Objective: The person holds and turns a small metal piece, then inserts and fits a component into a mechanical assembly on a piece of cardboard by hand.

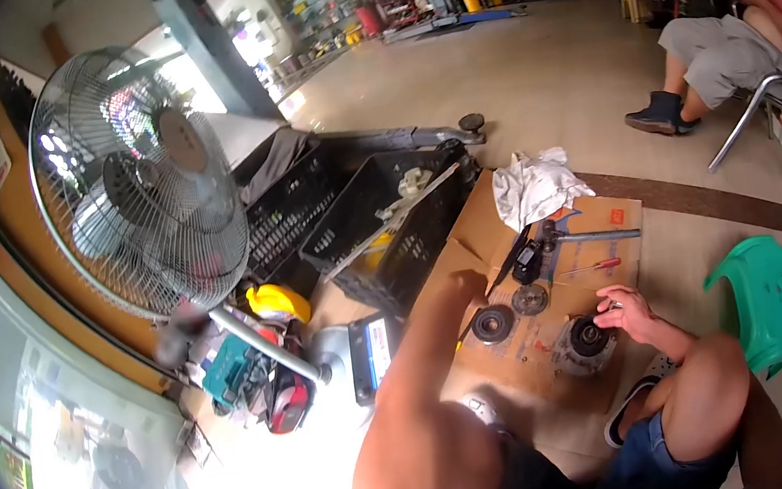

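Observation:
My left hand (465,292) reaches over the cardboard (530,365), beside a long black tool (511,259) and above a dark ring-shaped part (493,324); its fingers are mostly hidden. My right hand (629,312) has its fingers apart at the edge of a round metal part with a black hub (588,336), and nothing shows gripped in them. A smaller metal disc (530,301) lies between the two round parts. Behind it are a black device (526,264), a red-handled screwdriver (606,264) and a tool with a grey metal handle (597,236).
A white cloth (534,187) lies at the cardboard's far edge. Black crates (389,265), a battery (372,354) and a standing fan (139,181) are on the left. A green stool (763,300) lies right; a person (736,51) sits beyond.

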Motion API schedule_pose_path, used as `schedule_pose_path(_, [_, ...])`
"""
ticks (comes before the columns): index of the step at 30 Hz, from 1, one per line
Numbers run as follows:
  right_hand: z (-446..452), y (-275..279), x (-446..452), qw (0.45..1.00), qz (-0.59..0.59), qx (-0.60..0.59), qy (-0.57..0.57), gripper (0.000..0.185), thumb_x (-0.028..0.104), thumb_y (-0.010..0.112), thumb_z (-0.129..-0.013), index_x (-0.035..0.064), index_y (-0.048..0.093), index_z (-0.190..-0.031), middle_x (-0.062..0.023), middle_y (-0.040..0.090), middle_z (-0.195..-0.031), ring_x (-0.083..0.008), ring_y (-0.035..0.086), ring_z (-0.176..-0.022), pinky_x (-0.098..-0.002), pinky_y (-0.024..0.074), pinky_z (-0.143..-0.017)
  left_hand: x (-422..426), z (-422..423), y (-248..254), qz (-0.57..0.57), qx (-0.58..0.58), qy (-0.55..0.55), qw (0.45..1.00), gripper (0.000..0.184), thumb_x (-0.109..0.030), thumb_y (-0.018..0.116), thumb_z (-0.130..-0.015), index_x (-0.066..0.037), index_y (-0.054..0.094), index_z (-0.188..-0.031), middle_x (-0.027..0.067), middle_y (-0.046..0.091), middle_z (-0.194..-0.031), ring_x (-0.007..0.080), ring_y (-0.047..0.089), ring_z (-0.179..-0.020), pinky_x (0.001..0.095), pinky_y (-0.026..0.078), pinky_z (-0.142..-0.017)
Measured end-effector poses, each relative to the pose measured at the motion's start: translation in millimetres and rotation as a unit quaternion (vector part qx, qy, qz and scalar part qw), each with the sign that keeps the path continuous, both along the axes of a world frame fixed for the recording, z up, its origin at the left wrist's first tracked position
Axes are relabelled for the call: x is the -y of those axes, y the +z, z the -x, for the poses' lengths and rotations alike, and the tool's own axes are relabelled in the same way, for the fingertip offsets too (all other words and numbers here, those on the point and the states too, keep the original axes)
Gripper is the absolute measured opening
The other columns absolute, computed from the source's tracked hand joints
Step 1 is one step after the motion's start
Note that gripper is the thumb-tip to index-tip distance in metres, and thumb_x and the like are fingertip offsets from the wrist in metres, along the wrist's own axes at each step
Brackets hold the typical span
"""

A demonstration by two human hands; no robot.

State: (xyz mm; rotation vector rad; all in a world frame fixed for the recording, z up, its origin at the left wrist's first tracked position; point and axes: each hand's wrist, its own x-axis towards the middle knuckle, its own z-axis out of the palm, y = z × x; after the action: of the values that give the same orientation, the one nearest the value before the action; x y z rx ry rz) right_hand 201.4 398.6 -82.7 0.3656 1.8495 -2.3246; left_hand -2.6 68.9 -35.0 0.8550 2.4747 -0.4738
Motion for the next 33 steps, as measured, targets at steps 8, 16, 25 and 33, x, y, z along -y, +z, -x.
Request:
schedule_pose_path(8, [-10,8,6,0.790,-0.502,-0.331,0.122,0.036,0.031,0.042,-0.106,-0.0010,0.059,-0.111,-0.0175,0.061,-0.096,-0.0258,0.066,-0.073,-0.0386,0.0520,-0.071,-20,3,-6,-0.014,0.003,0.009,1.000,0.044,-0.029,0.074,-0.076,-0.010,0.071,-0.116,0.0124,0.071,-0.114,0.0311,0.067,-0.108,0.0440,0.056,-0.087])
schedule_pose_path(16, [8,-8,-8,0.989,-0.143,0.028,0.018,0.027,0.028,0.044,-0.101,0.0087,0.059,-0.114,-0.0084,0.062,-0.087,-0.0195,0.064,-0.062,-0.0317,0.0519,-0.058,-20,14,-24,-0.009,-0.012,-0.036,0.999,0.042,-0.032,0.072,-0.079,-0.010,0.071,-0.115,0.0131,0.071,-0.112,0.0304,0.068,-0.105,0.0443,0.055,-0.086])
schedule_pose_path(25, [6,-41,-13,0.962,-0.221,-0.129,0.098,0.043,0.041,0.046,-0.104,0.0036,0.059,-0.121,-0.0040,0.059,-0.102,-0.0132,0.065,-0.077,-0.0250,0.0504,-0.069,4,-38,16,-0.043,-0.036,0.040,0.998,0.043,-0.031,0.073,-0.079,-0.011,0.070,-0.118,0.0129,0.070,-0.115,0.0298,0.067,-0.108,0.0443,0.055,-0.087])
schedule_pose_path(33, [1,2,-6,0.933,-0.356,-0.024,0.051,0.025,0.029,0.053,-0.099,0.0087,0.063,-0.109,-0.0021,0.056,-0.077,-0.0103,0.053,-0.053,-0.0268,0.0453,-0.047,5,-49,26,-0.048,-0.042,0.055,0.996,0.045,-0.030,0.073,-0.080,-0.013,0.069,-0.121,0.0127,0.068,-0.118,0.0292,0.066,-0.110,0.0443,0.055,-0.088])
